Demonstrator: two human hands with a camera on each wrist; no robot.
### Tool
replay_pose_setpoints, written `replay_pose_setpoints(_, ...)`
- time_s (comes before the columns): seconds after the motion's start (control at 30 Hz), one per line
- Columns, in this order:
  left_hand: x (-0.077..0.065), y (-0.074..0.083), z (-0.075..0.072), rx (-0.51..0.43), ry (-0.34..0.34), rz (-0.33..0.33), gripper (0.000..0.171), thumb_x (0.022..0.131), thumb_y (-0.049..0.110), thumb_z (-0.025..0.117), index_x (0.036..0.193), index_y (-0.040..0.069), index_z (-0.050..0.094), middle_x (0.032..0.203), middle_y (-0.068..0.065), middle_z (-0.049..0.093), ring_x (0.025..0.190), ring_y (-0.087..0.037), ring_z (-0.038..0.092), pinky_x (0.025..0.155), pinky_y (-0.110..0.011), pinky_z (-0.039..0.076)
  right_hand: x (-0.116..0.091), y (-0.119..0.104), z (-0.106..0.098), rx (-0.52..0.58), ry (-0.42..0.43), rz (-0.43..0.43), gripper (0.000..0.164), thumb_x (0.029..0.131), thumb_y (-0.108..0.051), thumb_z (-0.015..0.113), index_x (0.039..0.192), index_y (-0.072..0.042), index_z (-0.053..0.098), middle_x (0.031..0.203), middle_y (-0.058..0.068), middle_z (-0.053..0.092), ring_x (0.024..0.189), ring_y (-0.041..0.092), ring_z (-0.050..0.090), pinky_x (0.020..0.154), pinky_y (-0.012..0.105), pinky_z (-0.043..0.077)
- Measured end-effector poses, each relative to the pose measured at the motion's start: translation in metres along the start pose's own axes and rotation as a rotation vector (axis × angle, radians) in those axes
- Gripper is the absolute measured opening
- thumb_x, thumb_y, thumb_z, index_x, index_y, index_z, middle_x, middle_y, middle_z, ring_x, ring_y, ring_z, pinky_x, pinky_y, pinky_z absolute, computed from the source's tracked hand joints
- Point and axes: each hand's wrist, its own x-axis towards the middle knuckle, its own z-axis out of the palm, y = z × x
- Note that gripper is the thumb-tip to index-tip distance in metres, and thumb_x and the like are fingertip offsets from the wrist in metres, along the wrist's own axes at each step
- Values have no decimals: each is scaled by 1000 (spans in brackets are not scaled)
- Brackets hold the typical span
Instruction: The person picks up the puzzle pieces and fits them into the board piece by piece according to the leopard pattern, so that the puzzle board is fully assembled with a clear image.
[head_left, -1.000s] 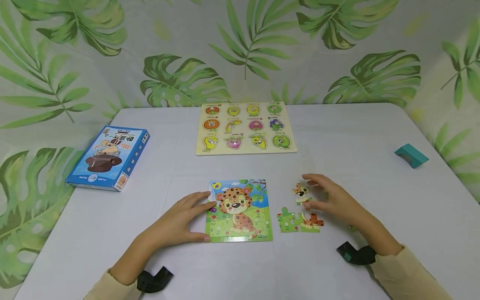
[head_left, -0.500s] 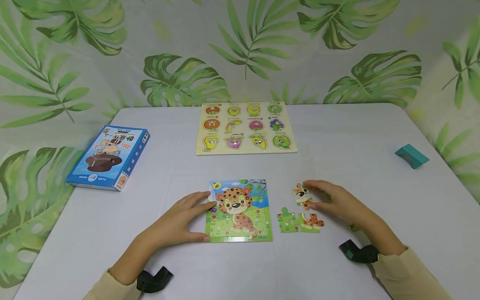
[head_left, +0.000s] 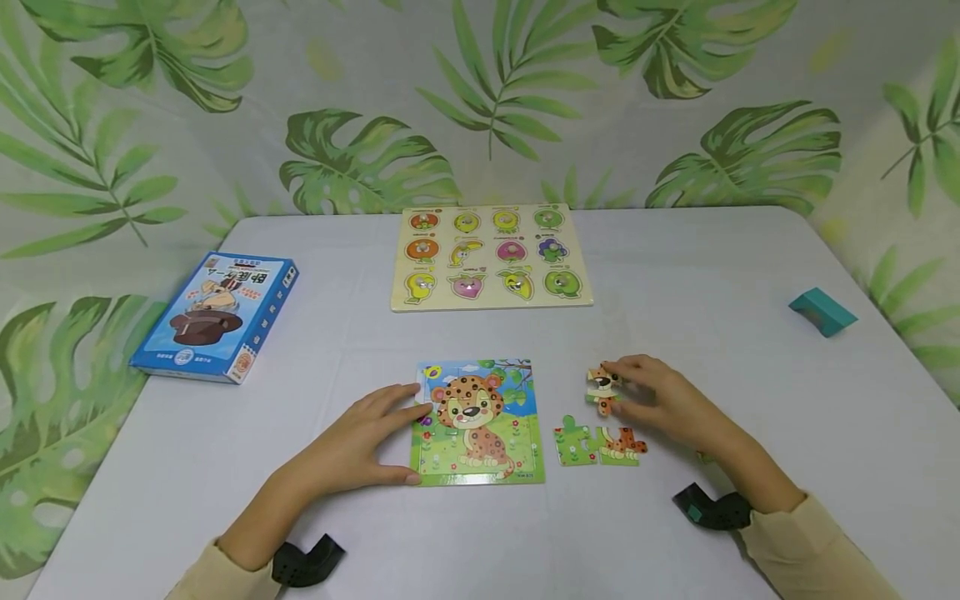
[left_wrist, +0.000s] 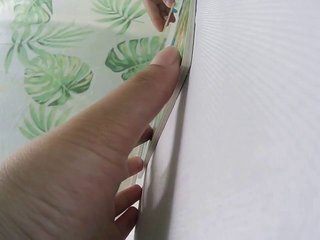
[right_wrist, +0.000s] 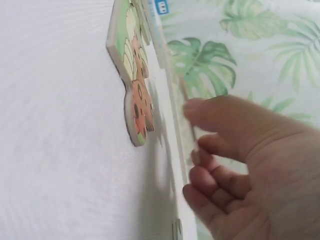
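While the left hand [head_left: 360, 442] is resting its thumb and fingertips along the near-left edge of the leopard puzzle board [head_left: 477, 433], its fingers extended and spread, the head view is showing the right hand [head_left: 671, 400] to the right of that board, pinching a leopard-face puzzle piece [head_left: 602, 385] between thumb and fingers. Nearer the person, a green flower piece [head_left: 573, 444] and a leopard-body piece [head_left: 621, 446] are lying side by side, just right of the board, and a partly hidden piece [head_left: 703, 457] is peeking out under the right wrist, farther right. Beyond the board, a fruit puzzle board [head_left: 491, 302] is lying flat; a blue game box [head_left: 217, 317] is sitting well to its left, and a teal block [head_left: 823, 312] far to its right. From the left wrist, the thumb is lying against the puzzle board's edge, and the right hand is appearing past the board's far end. From the right wrist, slightly blurred, thumb and fingers are gripping the thin piece edge-on, while the leopard-body piece is lying nearby.
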Motion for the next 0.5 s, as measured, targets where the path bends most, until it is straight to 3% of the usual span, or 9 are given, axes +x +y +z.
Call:
replay_pose_setpoints(0.27, 1, 2, -1, 14, -12, -7, 83, 67, 64, 63, 134, 20, 44, 143, -6, 27, 130, -29, 22, 102, -48, 21, 6, -25, -2, -18, 162, -176, 54, 71, -5, 74, 122, -5, 56, 112, 4, 53, 101, 18, 49, 81, 19, 43)
replay_pose_setpoints(0.5, 3, 11, 2, 34, -16, 0, 86, 70, 63, 62, 135, 11, 40, 143, -3, 26, 131, -20, 21, 105, -39, 18, 21, -67, 8, 17, 159, -274, 55, 73, -6, 73, 124, -4, 54, 116, 4, 50, 106, 18, 47, 81, 30, 46)
